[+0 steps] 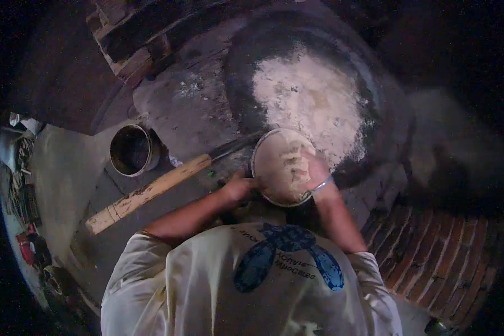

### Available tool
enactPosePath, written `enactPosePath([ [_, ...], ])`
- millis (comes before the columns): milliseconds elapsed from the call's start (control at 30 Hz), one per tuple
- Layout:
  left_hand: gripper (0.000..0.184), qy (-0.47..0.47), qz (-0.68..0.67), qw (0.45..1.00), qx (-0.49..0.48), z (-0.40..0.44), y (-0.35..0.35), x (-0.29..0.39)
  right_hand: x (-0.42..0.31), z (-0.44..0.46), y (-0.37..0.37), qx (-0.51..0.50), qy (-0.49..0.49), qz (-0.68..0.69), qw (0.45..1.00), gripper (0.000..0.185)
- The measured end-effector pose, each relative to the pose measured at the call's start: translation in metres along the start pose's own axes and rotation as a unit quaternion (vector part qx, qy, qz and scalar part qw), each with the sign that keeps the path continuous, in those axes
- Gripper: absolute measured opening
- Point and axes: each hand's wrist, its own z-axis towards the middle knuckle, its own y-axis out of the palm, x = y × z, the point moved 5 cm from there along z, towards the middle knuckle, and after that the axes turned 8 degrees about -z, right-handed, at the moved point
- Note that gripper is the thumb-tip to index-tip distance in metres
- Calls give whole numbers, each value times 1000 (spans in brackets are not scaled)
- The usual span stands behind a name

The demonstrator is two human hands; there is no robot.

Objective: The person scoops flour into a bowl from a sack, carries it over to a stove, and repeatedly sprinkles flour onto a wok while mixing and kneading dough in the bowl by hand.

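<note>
A round container [274, 168] full of pale powder is held close in front of my chest. On its left side my left hand [242, 187] is closed round the rim. My right hand [315, 169], with a bangle at the wrist, is at the container's right side, its fingers down in the powder and partly covered by it. Just beyond, a wide dark pan [238, 67] holds a broad patch of the same pale powder [313, 101].
A tool with a wooden handle [151, 190] lies diagonally at the left, its dark end reaching towards the container. Behind it stands a dark bucket [131, 151]. Bricks [437, 252] lie at the lower right, and a wooden structure [134, 45] is at the upper left.
</note>
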Motion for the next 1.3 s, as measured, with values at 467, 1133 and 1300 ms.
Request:
enactPosePath([
  [467, 35, 25, -77, 997, 12, 22, -80, -60, -11, 32, 46, -23, -228, -249, 941, 22],
  [1133, 47, 12, -217, 976, -8, -18, -27, -12, 56, 21, 32, -188, -67, 93, 975, 33],
  [1300, 51, 1, -226, 973, -46, -24, -27, -4, 45, 10, 43, -245, -65, 152, 955, 32],
])
